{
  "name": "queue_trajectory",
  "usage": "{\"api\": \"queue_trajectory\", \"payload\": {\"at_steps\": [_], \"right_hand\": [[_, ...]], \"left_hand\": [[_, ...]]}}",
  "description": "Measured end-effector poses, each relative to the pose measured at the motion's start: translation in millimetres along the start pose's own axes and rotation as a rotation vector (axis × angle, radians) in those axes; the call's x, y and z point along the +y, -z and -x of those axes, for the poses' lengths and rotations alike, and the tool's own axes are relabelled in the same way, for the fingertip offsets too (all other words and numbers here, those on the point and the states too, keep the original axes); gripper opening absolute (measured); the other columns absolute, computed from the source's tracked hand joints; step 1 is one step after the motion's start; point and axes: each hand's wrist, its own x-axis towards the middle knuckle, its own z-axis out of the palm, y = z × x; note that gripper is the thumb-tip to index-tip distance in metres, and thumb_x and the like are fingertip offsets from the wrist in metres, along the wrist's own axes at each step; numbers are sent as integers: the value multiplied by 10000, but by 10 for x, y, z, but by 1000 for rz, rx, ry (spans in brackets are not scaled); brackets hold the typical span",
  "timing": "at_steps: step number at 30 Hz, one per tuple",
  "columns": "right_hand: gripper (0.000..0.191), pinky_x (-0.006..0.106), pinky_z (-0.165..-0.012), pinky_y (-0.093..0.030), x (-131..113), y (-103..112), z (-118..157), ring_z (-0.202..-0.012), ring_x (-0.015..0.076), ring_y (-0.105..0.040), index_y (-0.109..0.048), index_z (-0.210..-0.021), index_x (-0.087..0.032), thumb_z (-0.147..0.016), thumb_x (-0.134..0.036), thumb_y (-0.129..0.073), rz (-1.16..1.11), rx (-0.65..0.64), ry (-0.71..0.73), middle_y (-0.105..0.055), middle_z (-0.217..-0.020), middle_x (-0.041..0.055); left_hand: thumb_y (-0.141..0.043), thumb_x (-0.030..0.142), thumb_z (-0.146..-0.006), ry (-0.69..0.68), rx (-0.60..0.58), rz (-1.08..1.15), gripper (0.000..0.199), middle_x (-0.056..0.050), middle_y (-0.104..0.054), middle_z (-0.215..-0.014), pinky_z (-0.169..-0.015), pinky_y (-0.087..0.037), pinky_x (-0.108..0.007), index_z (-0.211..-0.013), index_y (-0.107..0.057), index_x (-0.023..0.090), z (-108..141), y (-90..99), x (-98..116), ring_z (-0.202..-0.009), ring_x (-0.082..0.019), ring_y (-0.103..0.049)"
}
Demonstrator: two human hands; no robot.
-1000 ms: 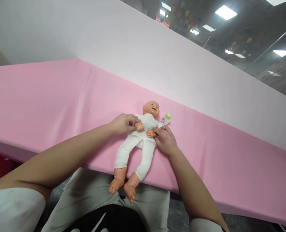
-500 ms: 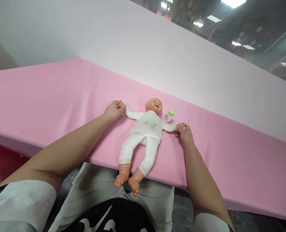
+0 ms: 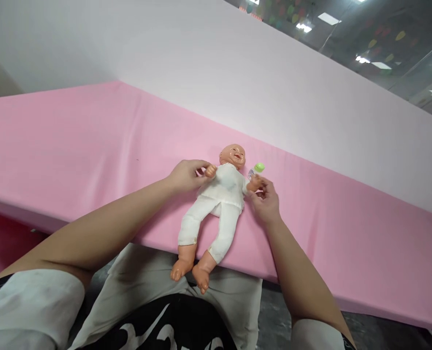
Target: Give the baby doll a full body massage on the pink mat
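A baby doll (image 3: 226,187) in a white cloth top and trousers lies on its back, its bare feet hanging past the near edge of the pink-covered table (image 3: 92,160). My left hand (image 3: 191,175) pinches the doll's hand on the left side, close to its chest. On the other side my right hand (image 3: 266,200) has its fingers closed round the doll's other hand, which is folded in near the body. Just behind my right hand is a small white bottle with a green cap (image 3: 259,167); its lower part is partly hidden by the doll's hand.
Behind the table rises a white wall (image 3: 201,63), with a window (image 3: 347,43) above it showing ceiling lights. My legs in light trousers (image 3: 143,272) are against the near table edge. Something red (image 3: 4,243) shows below the table at the left.
Both my hands have moved inward, bringing the doll's arms from stretched out sideways to bent in by its chest. The doll's body and the bottle stay in place.
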Motion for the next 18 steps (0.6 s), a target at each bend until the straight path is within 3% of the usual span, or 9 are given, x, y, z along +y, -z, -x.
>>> {"api": "queue_trajectory", "payload": {"at_steps": [2,4,7,9,12,14,18], "right_hand": [[441,479,-975,-614,-152,-84,38,-1126,283,-698,-669,-1328,-266,-890,-273,-712,168,-160,185,-741,-1306,89],[440,535,-1073,-558,-257,-136,53,-1170,306,-660,-704,-1296,-259,-863,-181,-679,295,-271,328,-756,-1269,80],[458,551,-1094,-536,-298,-155,46,-1182,314,-643,-706,-1307,-248,-863,-151,-652,338,-286,374,-760,-1263,77],[413,532,-1064,-555,-250,-130,33,-1162,307,-661,-714,-1294,-258,-886,-210,-670,303,-235,310,-764,-1249,74],[424,452,-935,-616,-99,-34,0,-1052,270,-711,-693,-1317,-273,-898,-338,-715,196,-83,72,-760,-1249,75],[527,398,-876,-631,36,63,-39,-1017,243,-731,-629,-1393,-268,-896,-407,-733,99,57,-93,-751,-1275,88],[709,352,-895,-640,346,277,-143,-1140,228,-735,-474,-1485,-228,-881,-473,-751,-126,292,-293,-699,-1389,145]], "left_hand": [[-716,415,-869,-122,-109,-73,361,-21,-805,-1083,-816,-569,-318,-1187,-802,268,6,-38,-1,-900,-212,-728],[-711,406,-868,-222,-145,-144,407,-39,-797,-1184,-930,-561,-350,-1241,-790,266,-4,-62,-32,-1031,-240,-730],[-696,428,-882,-265,-117,-205,435,-63,-787,-1236,-1042,-523,-410,-1270,-775,247,-17,-87,-49,-1128,-275,-716],[-692,440,-885,-218,-100,-202,430,-56,-795,-1203,-1011,-531,-406,-1267,-773,259,-15,-93,-20,-1099,-279,-723],[-685,465,-900,-36,-20,-147,409,-30,-804,-1098,-866,-551,-351,-1263,-763,293,-12,-59,29,-959,-253,-734],[-694,434,-895,100,68,-82,410,-20,-801,-1048,-796,-541,-328,-1274,-735,283,-30,0,10,-879,-232,-728],[-720,328,-849,326,220,13,389,-48,-789,-1058,-782,-537,-325,-1221,-677,219,-121,159,-202,-871,-220,-728]]}}
